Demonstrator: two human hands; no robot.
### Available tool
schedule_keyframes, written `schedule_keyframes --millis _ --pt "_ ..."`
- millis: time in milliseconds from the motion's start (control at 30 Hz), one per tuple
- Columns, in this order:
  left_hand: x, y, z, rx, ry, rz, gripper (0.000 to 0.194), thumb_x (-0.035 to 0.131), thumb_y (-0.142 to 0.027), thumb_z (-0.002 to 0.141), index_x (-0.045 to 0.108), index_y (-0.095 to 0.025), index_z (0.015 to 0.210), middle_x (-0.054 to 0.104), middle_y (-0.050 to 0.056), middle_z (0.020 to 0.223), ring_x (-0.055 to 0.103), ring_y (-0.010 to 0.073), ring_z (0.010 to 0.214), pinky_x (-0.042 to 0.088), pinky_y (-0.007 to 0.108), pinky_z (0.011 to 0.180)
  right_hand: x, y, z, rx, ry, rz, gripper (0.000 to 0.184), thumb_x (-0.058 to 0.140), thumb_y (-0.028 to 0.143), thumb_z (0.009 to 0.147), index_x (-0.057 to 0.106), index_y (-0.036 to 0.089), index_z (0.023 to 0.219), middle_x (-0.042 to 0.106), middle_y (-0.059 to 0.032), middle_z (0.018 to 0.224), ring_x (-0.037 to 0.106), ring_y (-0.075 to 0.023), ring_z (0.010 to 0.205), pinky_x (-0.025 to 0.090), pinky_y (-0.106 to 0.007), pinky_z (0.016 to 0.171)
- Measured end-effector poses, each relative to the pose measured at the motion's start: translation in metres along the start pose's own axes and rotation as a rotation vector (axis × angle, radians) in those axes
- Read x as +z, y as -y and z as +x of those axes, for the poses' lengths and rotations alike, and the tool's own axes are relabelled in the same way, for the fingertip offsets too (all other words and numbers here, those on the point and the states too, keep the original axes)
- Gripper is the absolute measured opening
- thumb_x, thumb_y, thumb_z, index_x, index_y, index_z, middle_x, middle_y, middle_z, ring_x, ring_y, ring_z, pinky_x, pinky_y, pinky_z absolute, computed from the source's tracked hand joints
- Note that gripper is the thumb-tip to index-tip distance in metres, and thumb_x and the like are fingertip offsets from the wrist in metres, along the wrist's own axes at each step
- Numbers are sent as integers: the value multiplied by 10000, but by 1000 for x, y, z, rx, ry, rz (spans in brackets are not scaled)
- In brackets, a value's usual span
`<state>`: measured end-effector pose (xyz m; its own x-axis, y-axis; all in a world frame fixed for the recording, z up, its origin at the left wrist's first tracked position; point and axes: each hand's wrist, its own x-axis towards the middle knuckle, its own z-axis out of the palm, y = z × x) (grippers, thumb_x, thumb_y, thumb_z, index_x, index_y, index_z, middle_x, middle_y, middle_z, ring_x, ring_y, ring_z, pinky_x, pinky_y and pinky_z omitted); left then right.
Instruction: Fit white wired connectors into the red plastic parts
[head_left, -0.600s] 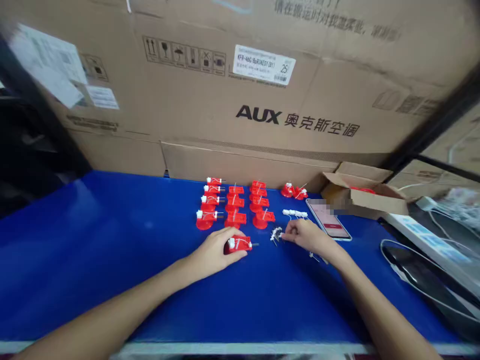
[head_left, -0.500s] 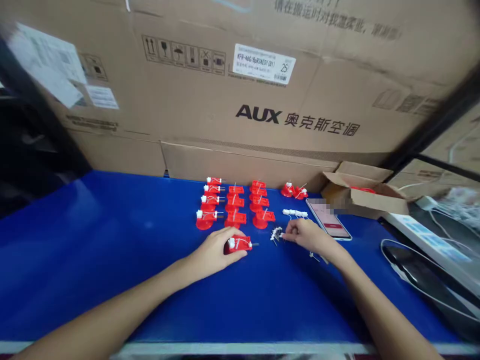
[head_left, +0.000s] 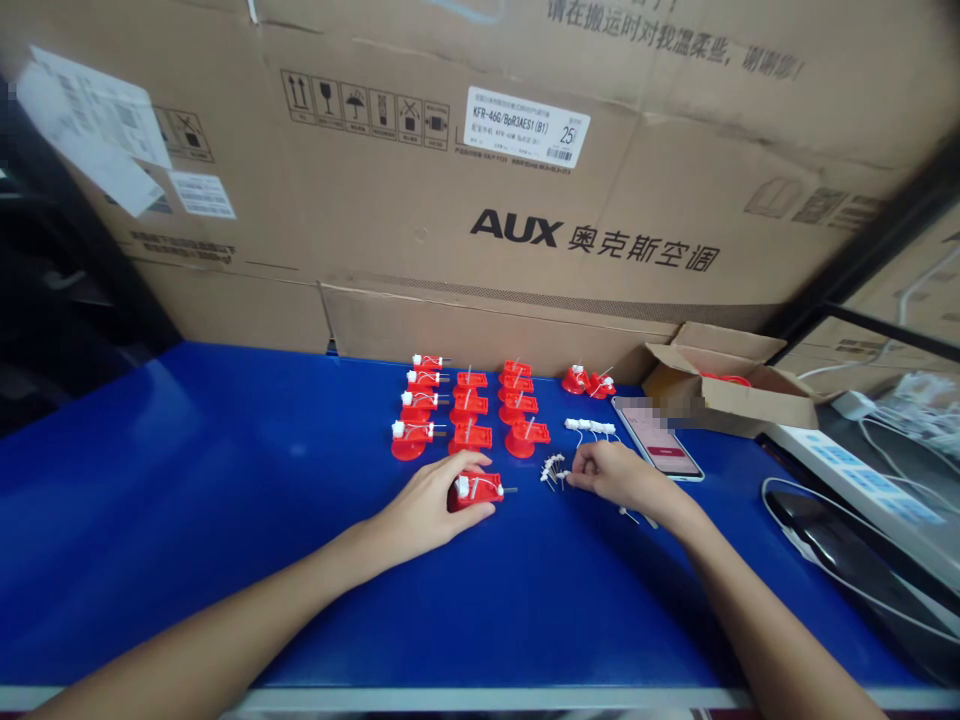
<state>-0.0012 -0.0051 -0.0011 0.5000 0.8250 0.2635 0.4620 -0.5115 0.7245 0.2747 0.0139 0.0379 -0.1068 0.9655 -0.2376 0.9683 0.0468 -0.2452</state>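
My left hand (head_left: pixel 431 500) is wrapped round a red plastic part (head_left: pixel 486 488). This part carries a white block with a thin white cord, and a metal shaft sticks out to its right. To the right, my right hand (head_left: pixel 611 472) has thumb and forefinger pinched together at the edge of a small cluster of white-headed metal pins (head_left: pixel 553 468). Whether a pin is between those fingertips cannot be made out. Behind the hands stand rows of similar red parts (head_left: pixel 528 432); the left row (head_left: pixel 412 435) bears white blocks and cords.
A row of white blocks with cords (head_left: pixel 590 426) lies behind my right hand, beside a phone (head_left: pixel 660 445). Two red parts (head_left: pixel 589 381) stand at the back. On the right are an open cardboard box (head_left: pixel 750 408), a power strip (head_left: pixel 862 475) and a black device (head_left: pixel 832 530) with cables.
My right fingertips have shifted slightly at the edge of the pin cluster. My left hand keeps its hold on the red part in the same place.
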Motion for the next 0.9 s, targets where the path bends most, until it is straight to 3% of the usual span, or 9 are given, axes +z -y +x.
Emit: schedule_keyframes --millis 267,533,733,900 --pt "-6 -10 -2 107 -167 -64 73 578 -235 810 548 -170 824 630 21 845 598 143 757 467 259 701 0 9 -8 36 -2 -97 96 544 145 712 630 183 694 667 -30 717 604 -142 651 352 -214 549" --pt "-2 -4 0 93 -191 -62 131 593 -268 821 570 -160 750 641 14 753 600 133 691 467 248 668 0 14 -10 143 -39 -232 104 533 176 727 631 173 760 646 -95 817 611 -229 763 311 -256 540" --pt "-3 -4 1 103 -191 -77 145 597 -250 821 550 -160 717 644 13 752 604 131 692 469 244 668 -1 18 -15 109 -11 -228 101 533 136 730 625 175 740 649 -77 795 607 -205 755 300 -244 543" --pt "-4 -5 2 113 -183 -98 141 604 -231 816 562 -157 703 648 17 749 606 133 691 474 247 671 -4 9 -11 49 42 -161 53 606 232 744 625 199 709 655 -21 735 600 -147 680 324 -212 542"
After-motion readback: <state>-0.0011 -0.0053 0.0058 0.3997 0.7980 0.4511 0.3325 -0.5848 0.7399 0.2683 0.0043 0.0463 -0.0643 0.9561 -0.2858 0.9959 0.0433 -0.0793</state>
